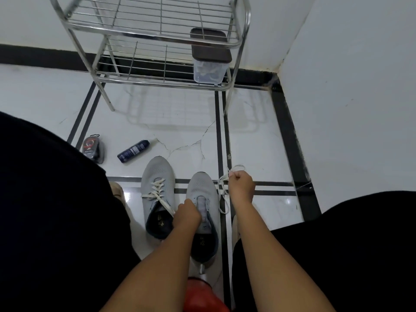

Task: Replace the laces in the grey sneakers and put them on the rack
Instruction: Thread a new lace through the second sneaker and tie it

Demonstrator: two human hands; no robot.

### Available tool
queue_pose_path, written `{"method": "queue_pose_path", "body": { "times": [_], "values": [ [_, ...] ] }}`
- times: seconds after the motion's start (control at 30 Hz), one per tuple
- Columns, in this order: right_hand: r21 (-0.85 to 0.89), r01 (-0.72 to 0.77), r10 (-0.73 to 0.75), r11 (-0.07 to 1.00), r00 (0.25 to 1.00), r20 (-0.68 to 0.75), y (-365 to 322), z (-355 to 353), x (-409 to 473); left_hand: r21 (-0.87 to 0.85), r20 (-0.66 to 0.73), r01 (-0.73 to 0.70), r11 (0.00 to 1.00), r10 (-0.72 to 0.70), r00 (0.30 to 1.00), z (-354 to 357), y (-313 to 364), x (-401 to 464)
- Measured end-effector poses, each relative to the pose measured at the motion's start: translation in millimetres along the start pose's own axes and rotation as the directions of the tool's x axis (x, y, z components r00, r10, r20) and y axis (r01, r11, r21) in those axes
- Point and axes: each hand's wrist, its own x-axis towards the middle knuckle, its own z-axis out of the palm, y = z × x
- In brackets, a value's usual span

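Two grey sneakers stand side by side on the floor, toes pointing away from me. The left sneaker (157, 176) is threaded with a white lace. The right sneaker (202, 188) has bare eyelets. My left hand (186, 213) rests curled on the right sneaker's tongue, gripping its upper. My right hand (242, 188) grips a loose white lace (222, 188), bunched and hanging beside the right sneaker. The steel wire rack (157, 79) stands beyond the shoes, against the wall.
A clear plastic box with a dark lid (210, 61) sits on the rack's lower shelf at the right. A dark spray bottle (133, 151) and a small dark packet (93, 149) lie on the floor to the left. A red object (202, 296) is between my knees.
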Motion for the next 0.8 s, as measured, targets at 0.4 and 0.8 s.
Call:
{"method": "queue_pose_path", "body": {
  "times": [0.4, 0.8],
  "values": [
    [-0.035, -0.149, 0.153, 0.988, 0.961, 0.231, 20, 26, -30, -0.102, -0.124, -0.033, 0.994, 0.02, 0.992, -5, -5, 6],
    [-0.298, -0.096, 0.19, 0.95, 0.934, 0.302, 34, 74, -27, 0.092, -0.214, -0.085, 0.992, 0.103, 0.971, 3, -5, 26]
  ]
}}
